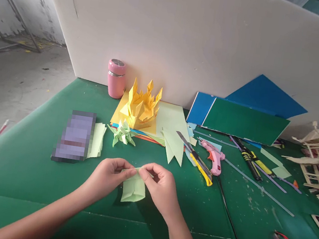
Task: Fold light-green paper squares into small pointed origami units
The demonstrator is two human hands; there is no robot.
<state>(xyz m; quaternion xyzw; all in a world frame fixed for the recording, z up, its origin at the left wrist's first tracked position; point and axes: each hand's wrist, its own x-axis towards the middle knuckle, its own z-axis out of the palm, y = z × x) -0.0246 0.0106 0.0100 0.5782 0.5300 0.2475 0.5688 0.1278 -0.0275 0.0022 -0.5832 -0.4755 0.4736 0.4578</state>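
Observation:
A small light-green piece of folded paper is held by its upper edge above the green table. My left hand pinches that edge from the left with thumb and forefinger. From the right, my right hand pinches the same edge, its fingertips close to the left ones. Its lower part hangs down and shows a crease and a slightly open bottom. Just beyond my hands lies a pale green folded-paper flower. Behind it a yellow folded-paper crown stands on a stack of coloured paper sheets.
To the right lie a yellow utility knife, a pink glue gun with its cord, glue sticks and pliers. Leftward are a blurred purple object and paper slips. A pink flask stands by the wall.

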